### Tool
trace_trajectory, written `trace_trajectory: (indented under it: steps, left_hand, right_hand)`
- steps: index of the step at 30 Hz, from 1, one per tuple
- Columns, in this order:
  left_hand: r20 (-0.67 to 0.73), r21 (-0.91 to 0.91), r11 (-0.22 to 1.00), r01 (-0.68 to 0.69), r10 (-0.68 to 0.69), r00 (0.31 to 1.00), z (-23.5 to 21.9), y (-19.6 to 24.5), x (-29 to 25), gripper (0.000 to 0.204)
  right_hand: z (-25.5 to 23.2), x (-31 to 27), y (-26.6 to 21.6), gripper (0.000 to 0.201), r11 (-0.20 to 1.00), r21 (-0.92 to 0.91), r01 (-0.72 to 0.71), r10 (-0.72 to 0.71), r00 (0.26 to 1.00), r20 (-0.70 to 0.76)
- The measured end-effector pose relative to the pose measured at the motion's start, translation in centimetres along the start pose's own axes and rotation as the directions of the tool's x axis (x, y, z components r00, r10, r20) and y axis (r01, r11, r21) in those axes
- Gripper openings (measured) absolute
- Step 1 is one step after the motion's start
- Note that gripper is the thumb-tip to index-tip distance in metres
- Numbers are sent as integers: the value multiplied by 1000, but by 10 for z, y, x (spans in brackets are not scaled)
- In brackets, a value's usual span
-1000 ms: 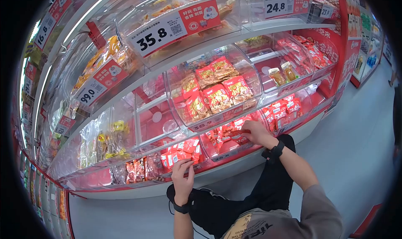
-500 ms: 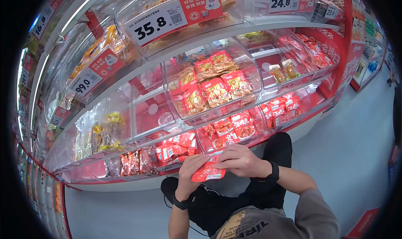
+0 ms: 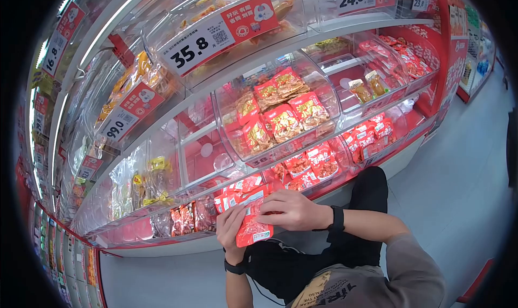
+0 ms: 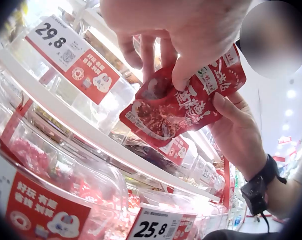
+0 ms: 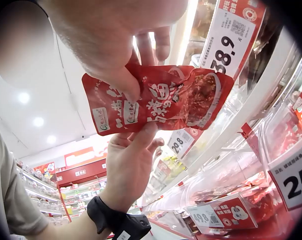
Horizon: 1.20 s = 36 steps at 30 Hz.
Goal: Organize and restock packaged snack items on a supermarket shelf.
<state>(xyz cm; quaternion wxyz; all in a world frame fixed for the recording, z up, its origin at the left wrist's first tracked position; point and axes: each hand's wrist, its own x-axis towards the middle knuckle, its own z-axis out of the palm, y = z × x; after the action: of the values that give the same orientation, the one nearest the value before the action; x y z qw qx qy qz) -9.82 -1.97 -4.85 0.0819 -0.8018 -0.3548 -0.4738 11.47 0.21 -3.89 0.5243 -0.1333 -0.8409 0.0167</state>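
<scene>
A flat red snack packet [image 3: 252,226] with white lettering and a food picture is held between both hands in front of the lowest shelf. My left hand [image 3: 231,228] grips one side edge of it; in the left wrist view its thumb lies across the printed front [image 4: 166,107]. The right hand [image 3: 291,210] pinches the other side, thumb on the printed front in the right wrist view [image 5: 156,97]. The packet stands tilted, its printed face turned away from the head view in part. Just behind it lies a bin of red packets [image 3: 237,192].
Clear bins of snack packets [image 3: 286,119] fill the shelves, with price tags [image 3: 199,43] along their fronts. Right of the hands are a bin with red packets [image 3: 324,162] and another with similar ones [image 3: 369,138]. The person's bent knee [image 3: 372,186] is near the bottom shelf.
My right hand came left from over the lower bin to meet the left hand, which lifted off the bin's edge. Both took hold of the red packet, which has since been turned more upright.
</scene>
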Motion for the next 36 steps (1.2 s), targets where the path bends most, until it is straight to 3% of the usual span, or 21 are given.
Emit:
trace_trajectory:
  steps: [4,6,8,9,12,15,18,21,24,25,28,32,33,36]
  left_hand:
    - [-57,212,977,1,12,998,-1,-17,-11,32]
    - [77,320,932,169,-203,976,5,-41,-34,40]
    - [152,536,781,321,-463,873,14,-56,-50,45]
    - [161,422,809,409,-510,845,14,-62,-59,50]
    - [208,327,859,394,-472,857,7,-58,-69,48]
    - [179,213,873,439,-477,861,7,-58,-66,45]
    - [172,146,882,449,-469,866,8,-50,-54,38]
    - [177,82,897,434,-442,879,12,-40,-41,32]
    - [178,24,907,421,-418,891,17,-34,-35,27]
    - [181,25,912,409,-407,895,18,-30,-32,27]
    - [192,17,918,397,-393,899,20,-25,-31,26]
    - [214,-33,920,391,-375,902,18,-19,-28,21]
    - [217,-36,916,400,-384,898,16,-17,-28,20]
    - [216,-52,907,419,-399,891,14,-19,-31,17]
  right_hand:
    - [20,2,9,27,987,-161,9,0,999,54]
    - [31,-8,19,30,975,-193,-107,128,987,101]
    - [41,-22,26,30,941,-252,-227,267,954,137]
    - [41,-32,31,26,923,-260,-283,331,928,168]
    - [28,-57,51,25,838,-316,-445,521,825,218]
    - [9,-78,83,25,754,-372,-541,612,785,98]
    - [-8,-94,103,38,411,-543,-732,909,375,182]
    - [-21,-104,123,50,478,-402,-781,878,440,188]
    - [-33,-101,133,54,315,-394,-863,942,236,237]
    - [-29,-114,140,53,366,-429,-826,929,296,222]
    - [-27,-120,140,56,430,-596,-678,900,271,340]
    - [-23,-119,148,59,251,-578,-777,927,20,375]
    - [-23,-121,145,63,168,-600,-782,963,1,269]
    - [-25,-119,143,65,232,-736,-636,971,197,135]
